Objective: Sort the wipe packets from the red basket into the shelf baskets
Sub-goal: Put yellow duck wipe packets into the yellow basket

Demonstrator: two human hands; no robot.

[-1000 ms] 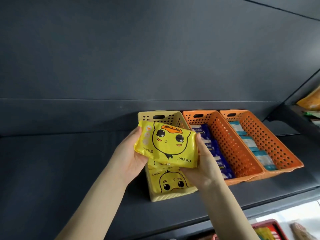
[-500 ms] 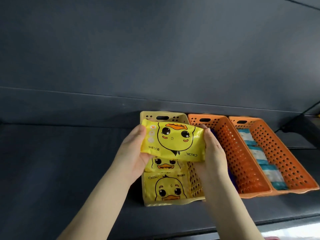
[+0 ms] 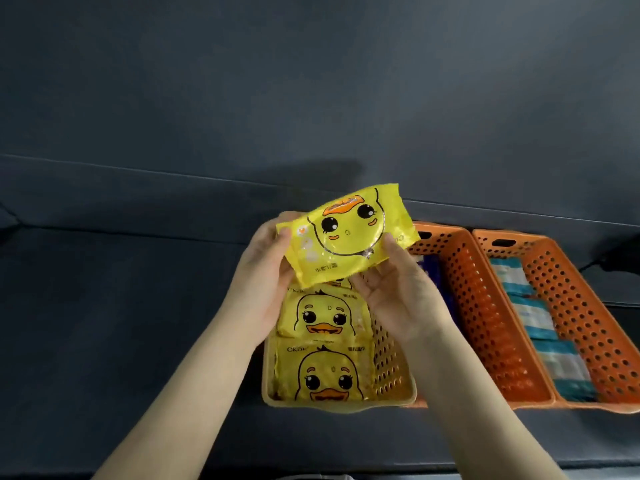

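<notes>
Two bare forearms reach up from the bottom edge over a dark grey shelf (image 3: 121, 323). Nearest on the shelf stands a pale yellow perforated plastic basket (image 3: 391, 372). Two glossy yellow duck-face wipe packets lie flat inside it, the front packet (image 3: 325, 372) and the rear packet (image 3: 322, 315). Above the basket's far half, the left hand (image 3: 263, 282) and right hand (image 3: 405, 292) hold a third yellow duck-face packet (image 3: 349, 237) in the air, tilted, with its printed face upside down. The left fingers curl round its left end, thumb on the front. The right thumb presses its right edge, fingers beneath. Just right of the yellow basket sits an orange perforated basket (image 3: 485, 323) holding dark blue packets (image 3: 433, 275). Beside that, a second orange basket (image 3: 581, 306) holds a row of teal-and-white packets (image 3: 533, 317). A dark grey back panel (image 3: 311, 98) rises behind.
</notes>
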